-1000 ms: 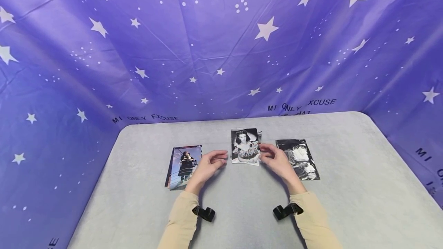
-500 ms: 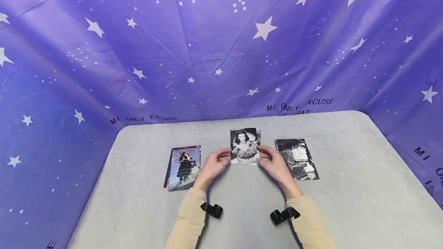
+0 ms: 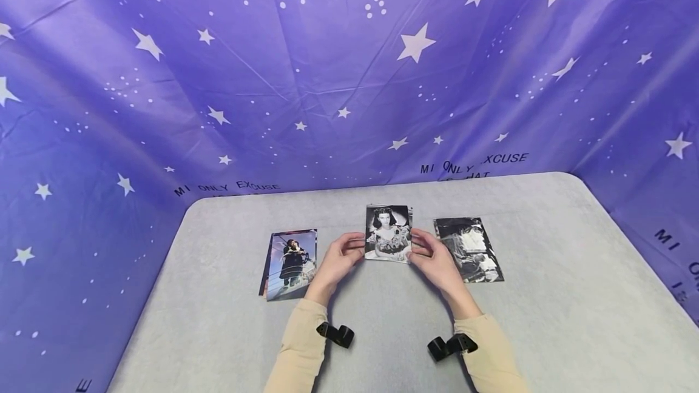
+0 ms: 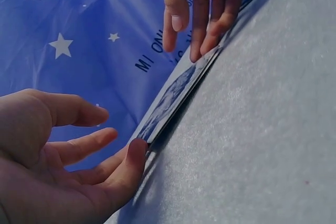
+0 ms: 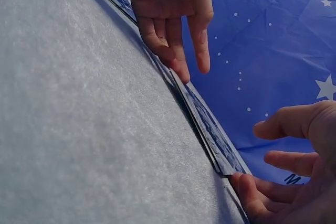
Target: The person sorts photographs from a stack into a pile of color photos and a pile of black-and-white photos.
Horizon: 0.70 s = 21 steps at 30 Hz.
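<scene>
A small stack of black-and-white photo cards (image 3: 389, 232), with a portrait in a ruffled dress on top, lies at the middle of the table. My left hand (image 3: 340, 259) touches its left edge with the fingertips. On the opposite side my right hand (image 3: 437, 259) has its fingertips against the right edge. The left wrist view shows the stack (image 4: 170, 95) edge-on, lying between both hands, layers nearly flush. In the right wrist view, the thumb and index finger of my right hand (image 5: 299, 166) are spread apart while its lower fingers meet the stack's corner.
To the left lies a stack of colour photo cards (image 3: 292, 265), its lower cards poking out. Another black-and-white photo stack (image 3: 472, 250) lies at the right, close beside my right hand. A purple star-printed cloth (image 3: 327, 77) hangs behind the grey table (image 3: 382, 332).
My left hand has moved right and now meets the middle stack's left edge. The top photo has shifted slightly right, covering more of the cards beneath. The side stacks stay put.
</scene>
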{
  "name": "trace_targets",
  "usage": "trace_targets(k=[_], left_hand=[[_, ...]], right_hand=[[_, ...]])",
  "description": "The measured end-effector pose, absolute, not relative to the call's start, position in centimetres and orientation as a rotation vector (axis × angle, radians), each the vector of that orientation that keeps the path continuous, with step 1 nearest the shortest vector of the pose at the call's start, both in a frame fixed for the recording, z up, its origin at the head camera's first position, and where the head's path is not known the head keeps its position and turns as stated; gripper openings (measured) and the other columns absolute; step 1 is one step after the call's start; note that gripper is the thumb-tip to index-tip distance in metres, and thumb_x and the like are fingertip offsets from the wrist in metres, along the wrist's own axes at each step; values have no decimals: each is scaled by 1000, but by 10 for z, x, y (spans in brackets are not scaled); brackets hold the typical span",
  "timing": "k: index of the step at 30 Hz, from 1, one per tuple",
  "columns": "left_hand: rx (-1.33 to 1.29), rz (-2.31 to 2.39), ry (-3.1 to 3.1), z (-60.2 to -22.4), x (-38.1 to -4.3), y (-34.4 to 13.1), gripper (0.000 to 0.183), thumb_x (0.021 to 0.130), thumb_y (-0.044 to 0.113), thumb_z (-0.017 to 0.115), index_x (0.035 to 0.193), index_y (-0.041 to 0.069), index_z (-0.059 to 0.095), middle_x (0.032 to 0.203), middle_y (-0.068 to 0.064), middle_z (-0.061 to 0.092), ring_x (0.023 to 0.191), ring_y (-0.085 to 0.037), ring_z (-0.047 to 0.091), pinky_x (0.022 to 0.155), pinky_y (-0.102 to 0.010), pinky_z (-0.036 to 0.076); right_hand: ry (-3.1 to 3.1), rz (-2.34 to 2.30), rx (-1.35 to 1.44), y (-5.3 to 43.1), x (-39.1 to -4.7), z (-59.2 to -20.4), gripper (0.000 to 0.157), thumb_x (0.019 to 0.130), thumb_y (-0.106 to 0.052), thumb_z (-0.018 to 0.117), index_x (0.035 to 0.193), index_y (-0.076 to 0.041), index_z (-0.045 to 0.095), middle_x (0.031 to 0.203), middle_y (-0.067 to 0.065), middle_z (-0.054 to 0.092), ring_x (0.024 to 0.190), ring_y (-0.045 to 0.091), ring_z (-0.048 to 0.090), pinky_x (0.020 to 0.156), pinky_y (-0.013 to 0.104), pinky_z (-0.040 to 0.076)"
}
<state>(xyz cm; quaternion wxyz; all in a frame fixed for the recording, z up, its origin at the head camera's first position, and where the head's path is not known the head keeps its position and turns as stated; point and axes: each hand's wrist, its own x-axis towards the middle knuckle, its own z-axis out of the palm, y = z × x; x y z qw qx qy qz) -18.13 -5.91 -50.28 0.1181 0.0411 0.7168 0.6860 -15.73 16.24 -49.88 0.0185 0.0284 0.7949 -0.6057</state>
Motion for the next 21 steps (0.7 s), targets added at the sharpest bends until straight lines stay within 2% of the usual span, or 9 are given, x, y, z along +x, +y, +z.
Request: trace_targets(k=[2,4,7,9,13,17,21], left_hand=[[103,2015,2065,-501,-181,-58,41,87,-8,55,127,-14,50,117,-34,56,101,-42,60,82,-40,53],[88,2014,2042,-498,-180,-58,40,87,-8,56,127,-13,51,116,-33,57,97,-38,63,77,-35,53],[92,2000,2042,-484,-173,-56,39,87,-8,56,125,-13,51,112,-31,59,90,-30,65,74,-35,52],[101,1998,2041,-475,-169,-55,38,87,-9,55,125,-14,50,111,-32,59,90,-28,64,79,-39,52],[129,1989,2052,-476,-169,-54,37,87,-10,54,123,-17,50,111,-35,57,95,-38,62,85,-45,52],[141,2003,2050,-491,-174,-54,38,87,-10,54,124,-16,51,112,-34,59,99,-42,61,86,-42,52],[142,2007,2078,-495,-173,-54,38,87,-9,55,125,-14,52,113,-32,60,101,-40,61,85,-38,53]], right_hand=[[2483,-1857,103,163,-156,-499,60,84,3,65,140,1,45,134,26,50,107,35,60,88,29,47],[2495,-1839,121,164,-155,-498,63,83,2,65,142,-1,44,135,25,49,104,33,61,86,29,47],[2511,-1818,139,166,-154,-498,66,82,1,66,143,-2,43,135,24,50,97,27,62,83,28,47],[2519,-1813,139,167,-153,-498,65,81,1,67,143,-2,44,132,23,52,93,24,62,81,28,47],[2528,-1813,117,170,-152,-497,64,82,1,67,142,-2,45,131,23,53,90,22,62,80,28,47],[2550,-1796,100,171,-151,-496,63,83,-1,67,142,-3,45,132,22,54,92,23,62,83,30,46],[2576,-1776,78,169,-151,-496,62,84,-2,67,143,-3,46,132,23,54,94,24,63,89,35,45]])
